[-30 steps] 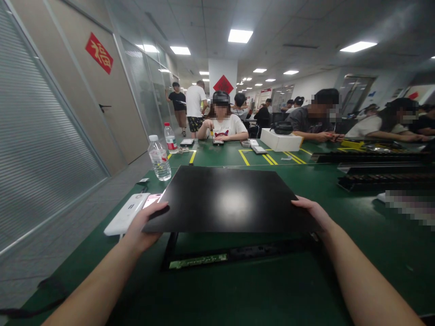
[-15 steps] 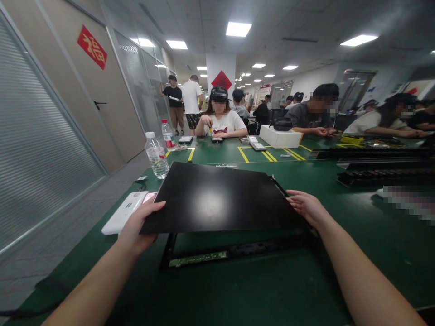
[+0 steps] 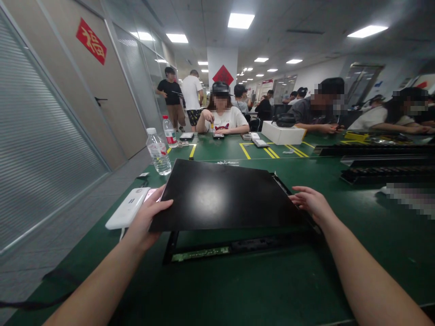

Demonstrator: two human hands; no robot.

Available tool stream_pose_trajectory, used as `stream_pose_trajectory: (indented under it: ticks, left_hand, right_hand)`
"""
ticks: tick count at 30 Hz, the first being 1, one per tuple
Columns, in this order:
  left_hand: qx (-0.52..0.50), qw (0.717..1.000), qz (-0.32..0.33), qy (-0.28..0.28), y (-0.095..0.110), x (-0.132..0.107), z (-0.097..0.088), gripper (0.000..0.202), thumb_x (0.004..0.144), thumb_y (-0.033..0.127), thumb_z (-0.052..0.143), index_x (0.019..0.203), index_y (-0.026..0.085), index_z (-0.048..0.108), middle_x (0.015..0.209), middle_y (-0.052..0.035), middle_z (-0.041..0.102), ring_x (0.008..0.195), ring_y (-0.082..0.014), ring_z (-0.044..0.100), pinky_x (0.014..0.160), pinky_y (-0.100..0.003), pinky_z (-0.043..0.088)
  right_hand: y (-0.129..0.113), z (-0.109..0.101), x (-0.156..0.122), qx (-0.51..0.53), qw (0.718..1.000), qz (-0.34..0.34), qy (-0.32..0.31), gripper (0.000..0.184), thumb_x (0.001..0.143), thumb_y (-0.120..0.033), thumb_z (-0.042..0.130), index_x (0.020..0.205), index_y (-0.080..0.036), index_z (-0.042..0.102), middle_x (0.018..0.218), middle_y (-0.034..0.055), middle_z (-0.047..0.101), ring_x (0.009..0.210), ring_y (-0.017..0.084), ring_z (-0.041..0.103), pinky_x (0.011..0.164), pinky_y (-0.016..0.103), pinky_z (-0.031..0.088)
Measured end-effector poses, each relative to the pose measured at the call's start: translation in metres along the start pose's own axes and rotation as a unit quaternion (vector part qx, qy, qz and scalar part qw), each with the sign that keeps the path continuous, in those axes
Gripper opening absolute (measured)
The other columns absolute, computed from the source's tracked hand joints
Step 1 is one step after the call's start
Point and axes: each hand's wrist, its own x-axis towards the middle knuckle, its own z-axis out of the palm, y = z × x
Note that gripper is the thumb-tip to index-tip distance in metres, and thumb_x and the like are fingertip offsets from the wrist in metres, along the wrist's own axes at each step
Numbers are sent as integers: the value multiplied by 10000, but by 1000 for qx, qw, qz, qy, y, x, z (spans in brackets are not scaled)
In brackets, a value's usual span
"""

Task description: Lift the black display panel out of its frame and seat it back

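A large flat black panel (image 3: 220, 194) is lifted at its near edge above a black frame (image 3: 238, 246) that lies on the green table (image 3: 272, 290). A green circuit strip (image 3: 200, 254) shows along the frame's near rail. My left hand (image 3: 146, 222) grips the panel's near left corner, thumb on top. My right hand (image 3: 311, 203) rests at the panel's right edge with its fingers curled against it.
A white power bank (image 3: 127, 214) and a pink phone (image 3: 150, 195) lie left of the panel, with a water bottle (image 3: 158, 151) beyond. Black trays (image 3: 387, 172) sit at the right. A white box (image 3: 282, 132) and several seated people are at the far side.
The panel's right side has dropped towards the frame and my right hand has slid forward along that edge. My left hand keeps its corner raised.
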Motion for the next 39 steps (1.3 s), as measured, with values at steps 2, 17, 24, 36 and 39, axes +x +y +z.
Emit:
stream_pose_trajectory:
  ticks: [2, 17, 24, 36, 39]
  left_hand:
    - [-2, 1000, 1, -2, 0, 0, 1, 792, 555, 212, 858, 1323, 210, 661, 1136, -72, 776, 867, -267, 762, 654, -273, 606]
    - [4, 999, -7, -50, -26, -3, 8, 780, 660, 234, 842, 1406, 241, 612, 1142, -63, 786, 893, -289, 766, 749, -345, 618]
    - [-4, 998, -3, -57, -30, 0, 7, 813, 657, 197, 838, 1431, 220, 589, 1143, -70, 785, 879, -269, 766, 725, -310, 610]
    - [4, 997, -23, -72, -31, 0, 8, 813, 668, 178, 816, 1443, 200, 572, 1177, -94, 776, 914, -292, 768, 659, -290, 604]
    - [6, 997, -22, -78, -34, 3, 6, 793, 686, 185, 808, 1442, 212, 572, 1188, -90, 773, 941, -298, 766, 683, -301, 611]
  right_hand:
    - [-1, 0, -1, -10, 1000, -12, 7, 303, 690, -104, 606, 982, -156, 670, 733, 77, 748, 512, 105, 580, 414, 172, 345]
    - [20, -16, 23, -125, 989, -59, 56, 298, 678, -223, 618, 955, -166, 712, 667, 93, 734, 536, 171, 591, 478, 250, 382]
    - [23, -17, 22, -171, 979, -82, 78, 320, 688, -303, 641, 972, -175, 717, 687, 98, 745, 650, 229, 661, 572, 305, 470]
    - [24, -21, 27, -227, 966, -90, 86, 279, 698, -293, 628, 943, -198, 725, 698, 69, 751, 725, 247, 680, 644, 326, 475]
    - [26, -22, 29, -228, 965, -100, 82, 283, 707, -294, 621, 950, -196, 726, 696, 67, 750, 774, 254, 692, 669, 326, 470]
